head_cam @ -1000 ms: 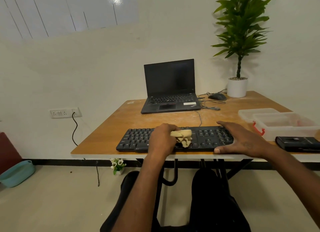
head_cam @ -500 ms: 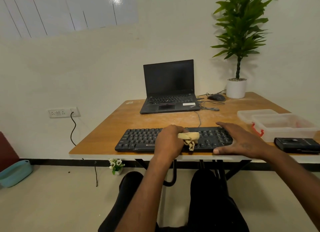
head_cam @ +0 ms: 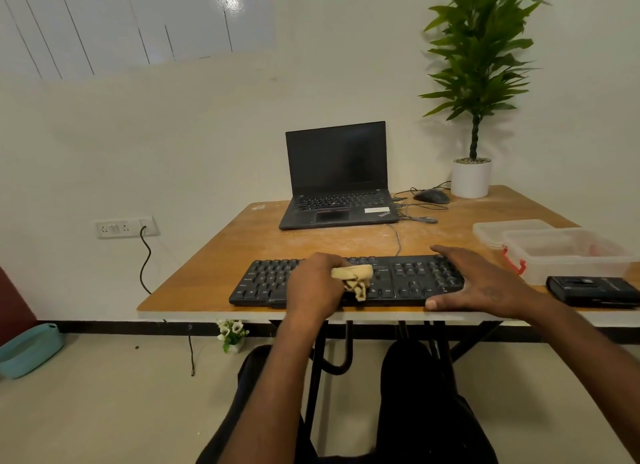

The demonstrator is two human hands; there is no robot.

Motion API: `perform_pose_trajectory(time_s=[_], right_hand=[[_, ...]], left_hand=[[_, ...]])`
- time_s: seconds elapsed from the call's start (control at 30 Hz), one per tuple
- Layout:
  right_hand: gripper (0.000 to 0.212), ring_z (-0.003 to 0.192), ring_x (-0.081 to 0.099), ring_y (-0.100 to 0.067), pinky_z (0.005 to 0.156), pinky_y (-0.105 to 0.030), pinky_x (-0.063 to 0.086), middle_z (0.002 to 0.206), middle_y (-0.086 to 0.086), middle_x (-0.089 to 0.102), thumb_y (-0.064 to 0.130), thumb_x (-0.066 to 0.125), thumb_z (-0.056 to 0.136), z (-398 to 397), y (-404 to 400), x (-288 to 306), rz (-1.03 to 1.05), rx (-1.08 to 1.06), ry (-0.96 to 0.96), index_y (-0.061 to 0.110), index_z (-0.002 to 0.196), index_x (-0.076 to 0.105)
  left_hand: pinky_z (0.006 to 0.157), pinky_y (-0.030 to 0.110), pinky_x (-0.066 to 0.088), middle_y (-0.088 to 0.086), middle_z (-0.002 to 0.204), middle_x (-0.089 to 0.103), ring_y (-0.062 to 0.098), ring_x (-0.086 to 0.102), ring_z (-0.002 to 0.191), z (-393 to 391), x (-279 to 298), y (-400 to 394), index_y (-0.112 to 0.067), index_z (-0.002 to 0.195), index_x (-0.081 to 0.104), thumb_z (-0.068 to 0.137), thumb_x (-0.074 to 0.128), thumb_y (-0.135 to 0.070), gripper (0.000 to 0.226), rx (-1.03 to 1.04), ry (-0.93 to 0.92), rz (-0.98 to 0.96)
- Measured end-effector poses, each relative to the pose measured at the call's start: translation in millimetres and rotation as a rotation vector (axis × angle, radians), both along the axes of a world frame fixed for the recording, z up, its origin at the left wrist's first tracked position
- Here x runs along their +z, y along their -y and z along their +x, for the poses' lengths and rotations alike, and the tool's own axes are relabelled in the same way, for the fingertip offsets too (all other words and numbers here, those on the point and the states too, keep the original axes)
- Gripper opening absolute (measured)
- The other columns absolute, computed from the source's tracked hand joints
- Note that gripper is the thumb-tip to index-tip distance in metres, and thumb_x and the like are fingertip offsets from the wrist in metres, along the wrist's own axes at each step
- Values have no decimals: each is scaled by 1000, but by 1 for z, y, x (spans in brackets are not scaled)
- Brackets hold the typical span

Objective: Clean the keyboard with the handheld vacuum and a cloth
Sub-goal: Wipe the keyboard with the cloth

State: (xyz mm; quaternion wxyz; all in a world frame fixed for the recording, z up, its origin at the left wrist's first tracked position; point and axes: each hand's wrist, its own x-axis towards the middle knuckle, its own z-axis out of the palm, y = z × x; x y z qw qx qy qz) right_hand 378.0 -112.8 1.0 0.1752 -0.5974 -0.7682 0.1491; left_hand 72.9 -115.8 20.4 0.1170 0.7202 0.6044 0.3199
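Observation:
A black keyboard (head_cam: 398, 281) lies along the near edge of the wooden table (head_cam: 242, 241). My left hand (head_cam: 313, 285) grips a crumpled yellow cloth (head_cam: 355, 278) and presses it on the keys near the keyboard's middle. At the keyboard's right end my right hand (head_cam: 481, 281) lies flat with fingers spread, thumb at the front edge, holding it down. A flat black device (head_cam: 594, 290), possibly the handheld vacuum, lies on the table to the right of that hand.
An open black laptop (head_cam: 337, 179) stands at the back of the table, with a mouse (head_cam: 432, 196) and cables to its right. A potted plant (head_cam: 471, 177) fills the back right corner. Clear plastic containers (head_cam: 561, 252) sit on the right. My legs are under the table.
My left hand slid the cloth rightward along the keys, then back a little to the left. My right hand has stayed on the keyboard's right end.

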Motion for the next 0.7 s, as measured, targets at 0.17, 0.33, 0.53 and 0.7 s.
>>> perform_pose_trajectory(time_s=[0.17, 0.33, 0.53, 0.7], right_hand=[[134, 143, 33, -19, 113, -46, 39, 163, 5, 28, 104, 54, 45, 1, 0, 0, -7, 1, -3, 43, 158, 14], [133, 144, 33, -19, 113, -46, 39, 163, 5, 27, 103, 54, 47, 2, 1, 0, -7, -3, 11, 42, 158, 14], [133, 144, 33, -20, 114, -46, 38, 164, 4, 27, 102, 54, 47, 0, 0, 0, -2, -1, 12, 42, 158, 14], [135, 143, 34, -18, 112, -44, 38, 162, 4, 29, 104, 54, 45, 0, 1, 1, 2, 4, -1, 40, 158, 15]], left_hand=[[70, 31, 51, -4, 107, 78, 11, 64, 88, 12, -1, 6, -28, 117, 80, 89, 62, 2, 45, -46, -7, 15], [65, 31, 52, -5, 101, 78, 11, 63, 81, -28, 1, 0, -30, 114, 81, 91, 61, 2, 44, 63, 1, -33], [66, 30, 48, 0, 99, 78, 15, 63, 80, -41, 4, 4, -28, 117, 80, 88, 60, 5, 47, 79, -4, -67], [63, 27, 45, -2, 107, 79, 13, 64, 85, -8, 2, 4, -29, 118, 80, 88, 61, 3, 47, 22, 7, -26]])
